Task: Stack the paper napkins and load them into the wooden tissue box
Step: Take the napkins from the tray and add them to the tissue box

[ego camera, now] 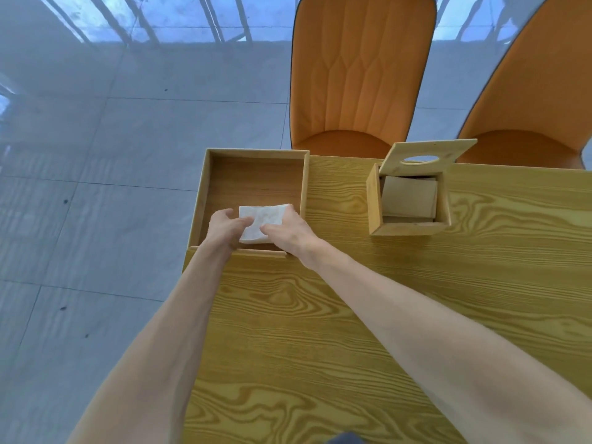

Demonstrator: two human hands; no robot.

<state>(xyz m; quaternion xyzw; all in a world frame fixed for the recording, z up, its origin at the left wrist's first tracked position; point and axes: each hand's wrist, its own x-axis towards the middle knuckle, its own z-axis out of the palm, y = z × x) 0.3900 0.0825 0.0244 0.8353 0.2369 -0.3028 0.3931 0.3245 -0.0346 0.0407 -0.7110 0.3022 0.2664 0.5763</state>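
Observation:
A stack of white paper napkins (264, 219) lies in the near right corner of a shallow wooden tray (256, 152) at the table's far left corner. My left hand (226, 227) grips the stack's left edge and my right hand (288, 230) grips its right edge, thumbs on top. The wooden tissue box (374, 203) stands to the right on the table, its hinged lid (426, 157) with an oval slot tilted up. Inside the box I see brownish folded paper (408, 197).
The wood-grain table (352, 315) ends just left of the tray, with grey tiled floor (96, 187) beyond. Two orange chairs (358, 75) (538, 100) stand behind the far edge.

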